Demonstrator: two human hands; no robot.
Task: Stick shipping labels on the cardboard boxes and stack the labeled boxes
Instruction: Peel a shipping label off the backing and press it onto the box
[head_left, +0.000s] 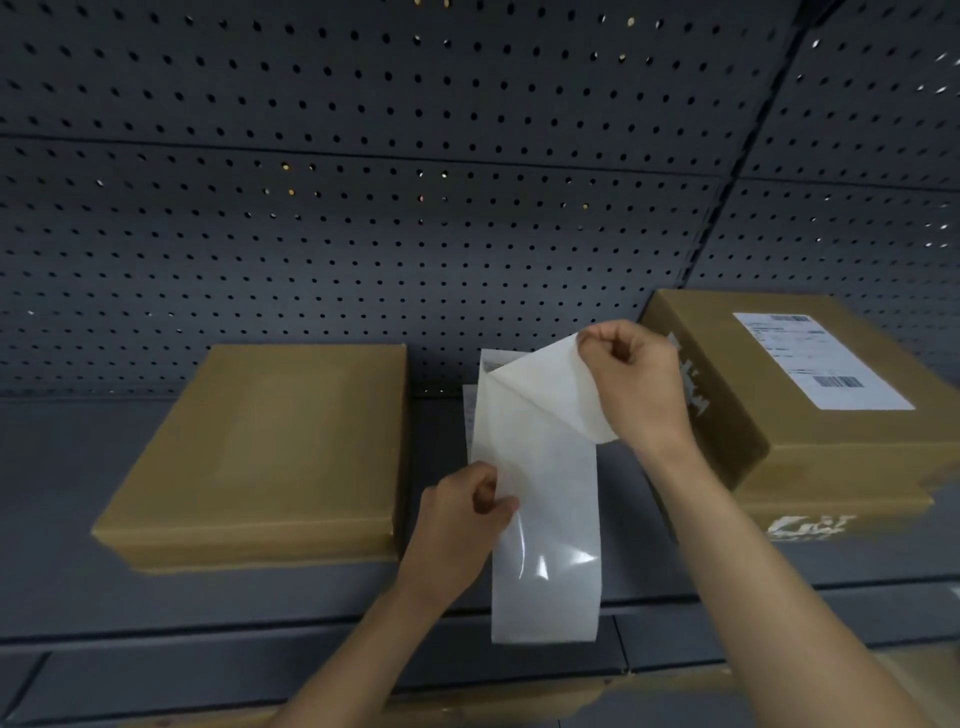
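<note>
At the centre of the frame I held a label sheet (545, 499) up in front of the shelf (62, 467). My left hand (462, 525) pinched its left edge, thumb on the front and fingers behind. My right hand (631, 379) was closed on the sheet's top corner, which was folded down and away to the right. A plain box (270, 447) lay at the left; at the right sat a box (779, 395) already wearing its label (821, 358).
</note>
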